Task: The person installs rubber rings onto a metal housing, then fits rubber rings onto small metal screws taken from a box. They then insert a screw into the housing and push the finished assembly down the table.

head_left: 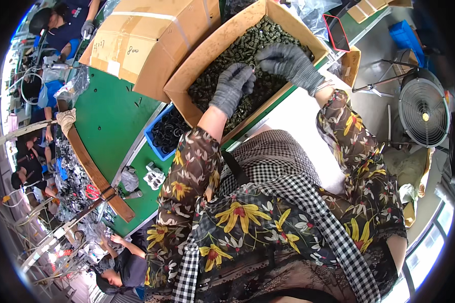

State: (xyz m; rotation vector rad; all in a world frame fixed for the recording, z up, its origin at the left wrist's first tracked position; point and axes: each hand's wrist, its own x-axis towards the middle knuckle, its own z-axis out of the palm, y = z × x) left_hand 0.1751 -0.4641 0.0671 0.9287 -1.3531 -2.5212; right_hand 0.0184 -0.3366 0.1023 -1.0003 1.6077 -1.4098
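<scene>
Both my hands wear grey knit gloves and are over an open cardboard box (187,76) full of small dark, metallic-looking cylindrical parts (270,35). My left hand (231,88) is closed, its thumb and fingertips pinched at a tiny pale ring-like part (252,66). Close by on the right, my right hand (286,63) has its fingers curled and pressed together, pointing toward the left fingertips. Whatever sits in the right fingers is too small or hidden to make out. A gap shows between the two hands.
Beside the box stands a blue bin (149,135) of black rings. A large closed carton (151,40) leans at its left on the green table (111,108). A red-edged phone (337,33) lies at the right. Beyond are a floor fan (423,111) and co-workers (76,15).
</scene>
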